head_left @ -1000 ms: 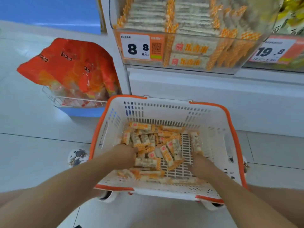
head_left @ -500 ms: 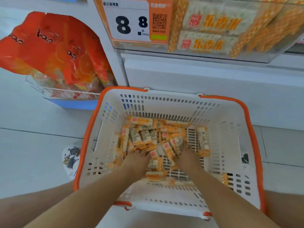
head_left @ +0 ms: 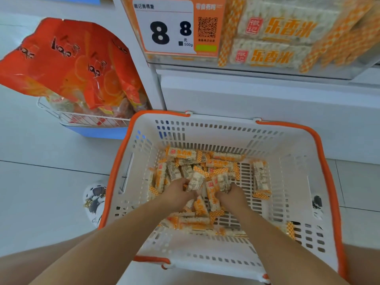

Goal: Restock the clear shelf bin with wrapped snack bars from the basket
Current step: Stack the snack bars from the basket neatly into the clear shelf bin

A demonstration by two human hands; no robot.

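A white basket with an orange rim [head_left: 320, 153] sits on the floor below the shelf. Several wrapped snack bars [head_left: 183, 155] with orange checkered ends lie loose on its bottom. Both my hands are down inside it, close together in the middle of the pile. My left hand [head_left: 176, 195] grips a bar that sticks up between its fingers. My right hand [head_left: 232, 195] holds a bunch of bars against its curled fingers. The clear shelf bin [head_left: 287, 73] hangs above, packed with the same bars behind an orange price label [head_left: 174, 27].
A wire rack holding big orange bags [head_left: 67, 62] stands on the floor to the left, on a blue base [head_left: 98, 131]. The white shelf front [head_left: 257, 103] rises just behind the basket. A patterned shoe [head_left: 94, 199] shows beside the basket's left wall.
My hands moved from the basket's sides to the middle and closed on bars, lifting them off the pile. The view dropped closer to the basket.
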